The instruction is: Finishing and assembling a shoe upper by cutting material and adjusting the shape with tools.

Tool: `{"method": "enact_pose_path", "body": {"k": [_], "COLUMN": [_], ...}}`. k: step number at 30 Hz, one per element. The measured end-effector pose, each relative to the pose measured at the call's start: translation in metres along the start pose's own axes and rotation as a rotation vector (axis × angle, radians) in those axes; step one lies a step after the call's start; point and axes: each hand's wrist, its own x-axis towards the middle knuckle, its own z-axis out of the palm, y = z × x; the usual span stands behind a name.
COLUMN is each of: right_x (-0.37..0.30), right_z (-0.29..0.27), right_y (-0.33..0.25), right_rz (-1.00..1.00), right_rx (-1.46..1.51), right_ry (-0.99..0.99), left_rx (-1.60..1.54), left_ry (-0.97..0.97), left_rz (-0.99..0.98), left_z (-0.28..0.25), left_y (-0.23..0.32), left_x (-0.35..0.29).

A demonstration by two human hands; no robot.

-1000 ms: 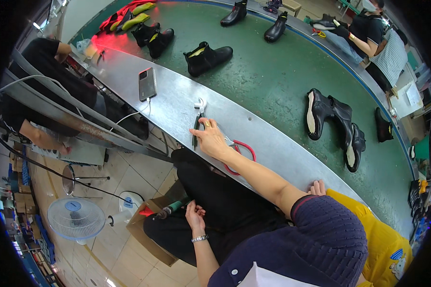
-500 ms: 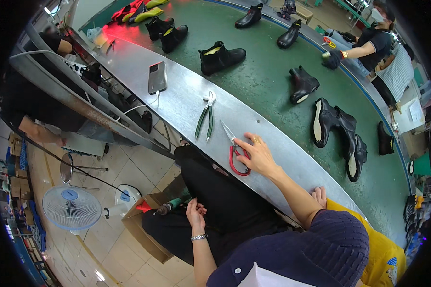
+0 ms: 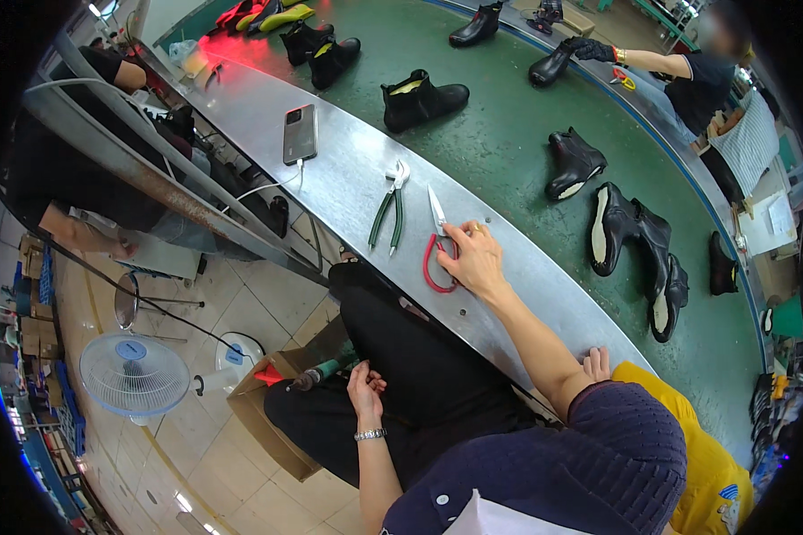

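Observation:
My right hand [image 3: 475,260] is on the metal bench edge, its thumb and fingers closed on red-handled scissors [image 3: 434,267]. The blades point away from me, toward the far side. Just left of them lie pliers [image 3: 386,209] with green handles, untouched. My left hand [image 3: 366,390] rests palm up on my dark-trousered lap, fingers loosely curled, with nothing visible in it. Close beside it a tool with a green handle [image 3: 328,367] lies over an open cardboard box; part of this tool is hidden.
A phone [image 3: 301,134] with a white cable lies on the metal edge [image 3: 348,147]. Black boots [image 3: 426,98] stand or lie across the green surface [image 3: 500,152]. A white fan [image 3: 136,379] is at lower left. Opposite, a co-worker's gloved hand [image 3: 591,50] touches a boot. Someone in yellow [image 3: 714,446] sits at my right.
My right hand has closed on the scissors, whose blades now point more straight ahead. The co-worker's gloved hand has reached left to a boot. My left hand has stayed on my lap.

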Motion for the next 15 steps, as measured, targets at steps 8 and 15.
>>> {"method": "enact_pose_path", "body": {"k": [8,15], "right_x": [0.050,0.131], "right_z": [0.030,0.013], "right_y": [-0.030,-0.031], "right_rz": [0.078,-0.047], "right_rx": [0.148,0.168], "right_ry": [-0.073,0.052], "left_rx": [0.001,-0.011], "left_ry": [0.004,-0.048], "left_rz": [-0.013,-0.011], "left_z": [0.004,-0.002], "left_y": [0.000,0.000], "left_x": [-0.001,-0.001]}}
